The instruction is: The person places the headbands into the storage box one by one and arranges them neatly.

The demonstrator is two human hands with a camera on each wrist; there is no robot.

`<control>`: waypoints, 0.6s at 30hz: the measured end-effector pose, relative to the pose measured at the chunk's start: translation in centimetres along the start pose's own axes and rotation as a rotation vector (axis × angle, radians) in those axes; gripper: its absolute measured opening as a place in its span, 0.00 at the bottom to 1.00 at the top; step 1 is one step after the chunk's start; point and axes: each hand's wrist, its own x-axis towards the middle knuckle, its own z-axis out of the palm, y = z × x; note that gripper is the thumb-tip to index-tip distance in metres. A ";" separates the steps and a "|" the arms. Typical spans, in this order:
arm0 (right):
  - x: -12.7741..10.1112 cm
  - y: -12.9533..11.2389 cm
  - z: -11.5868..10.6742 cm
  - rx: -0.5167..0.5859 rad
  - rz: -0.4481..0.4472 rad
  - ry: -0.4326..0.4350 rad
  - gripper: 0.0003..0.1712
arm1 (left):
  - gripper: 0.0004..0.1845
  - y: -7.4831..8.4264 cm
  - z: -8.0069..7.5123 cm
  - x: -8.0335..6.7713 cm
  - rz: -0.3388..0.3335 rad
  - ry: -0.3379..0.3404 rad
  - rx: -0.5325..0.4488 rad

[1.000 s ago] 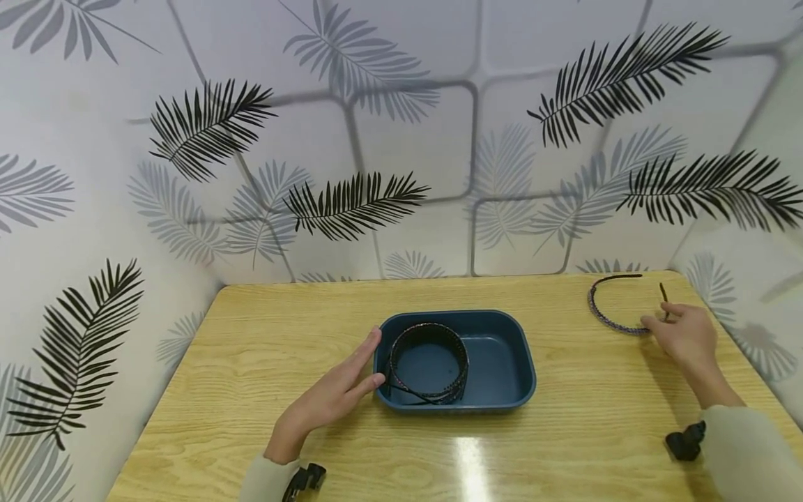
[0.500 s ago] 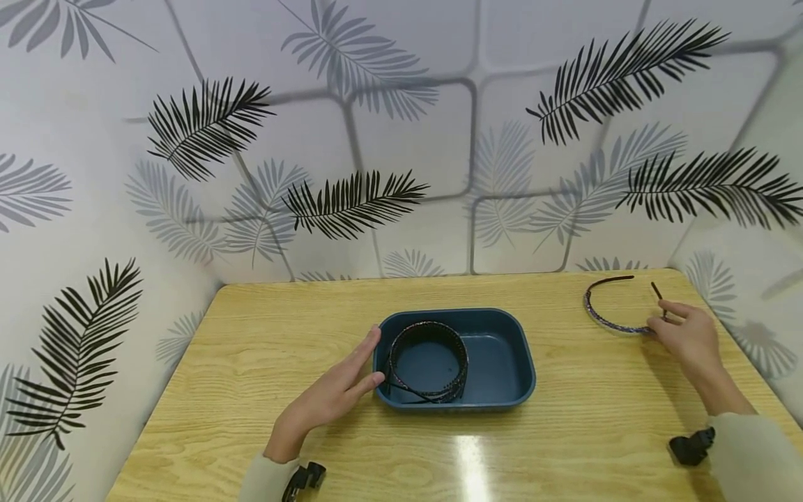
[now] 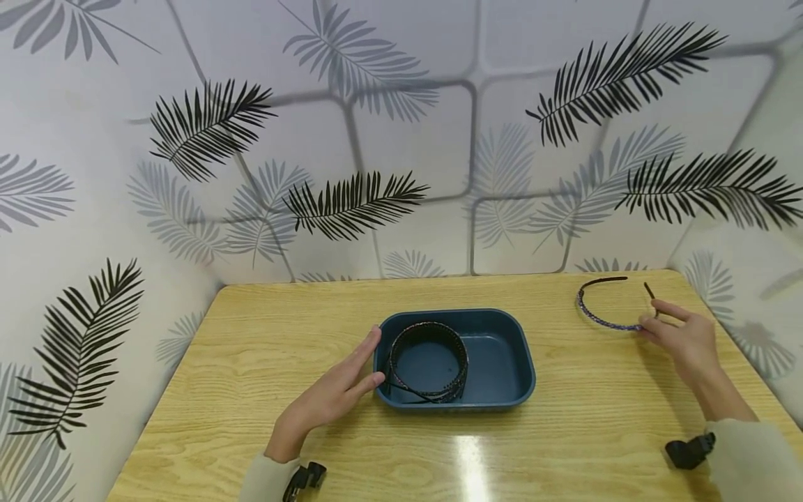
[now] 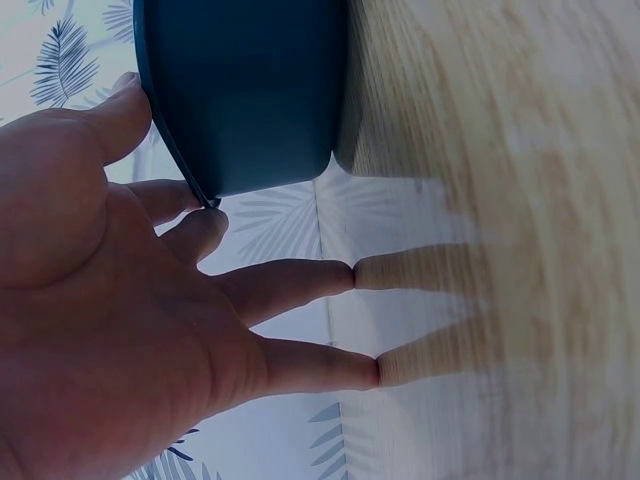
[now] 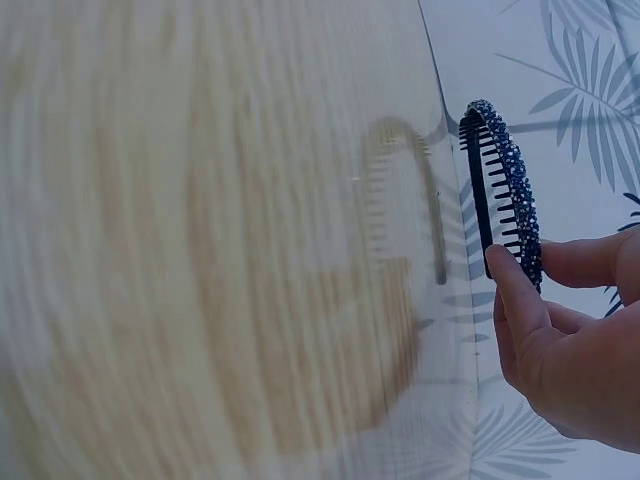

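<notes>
Nearest us, both forearms run off the bottom edge, each wrist camera shows only part of its hand, and the right wrist view blurs the table (image 3: 263,335). Our left hand (image 3: 329,399) lies flat with fingers straight, thumb and fingertips touching the left wall of the blue tray (image 3: 502,390), which holds dark headbands (image 3: 429,362) stacked at its left end. Farther right, our right hand (image 3: 680,338) pinches between thumb and fingers the beaded headband (image 3: 599,321), lifted off the wood at the far right corner, its arc bowing left and its open ends pointing right, teeth inward.
</notes>
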 end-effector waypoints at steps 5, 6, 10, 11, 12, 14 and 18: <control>-0.5 -0.2 0.7 0.048 -0.004 -0.020 0.25 | 0.40 0.0 0.0 0.0 0.001 -0.002 -0.003; -0.6 -0.3 0.8 0.055 -0.009 -0.024 0.25 | 0.40 -0.1 0.0 0.0 -0.003 -0.004 -0.003; -1.0 -0.5 1.6 0.079 -0.033 -0.043 0.26 | 0.40 -0.2 0.0 0.0 -0.002 -0.004 -0.007; -1.1 -0.5 1.8 0.087 -0.043 -0.049 0.26 | 0.40 -0.2 0.0 0.0 -0.001 -0.004 -0.006; -1.2 -0.6 2.0 0.094 -0.049 -0.053 0.26 | 0.40 -0.2 0.0 0.0 -0.001 -0.005 -0.005; -1.4 -0.7 2.4 0.113 -0.059 -0.064 0.26 | 0.40 -0.2 0.0 0.0 0.001 -0.004 -0.005; -2.0 -1.1 3.1 0.135 -0.085 -0.089 0.27 | 0.40 -0.1 0.0 0.0 0.000 -0.004 -0.007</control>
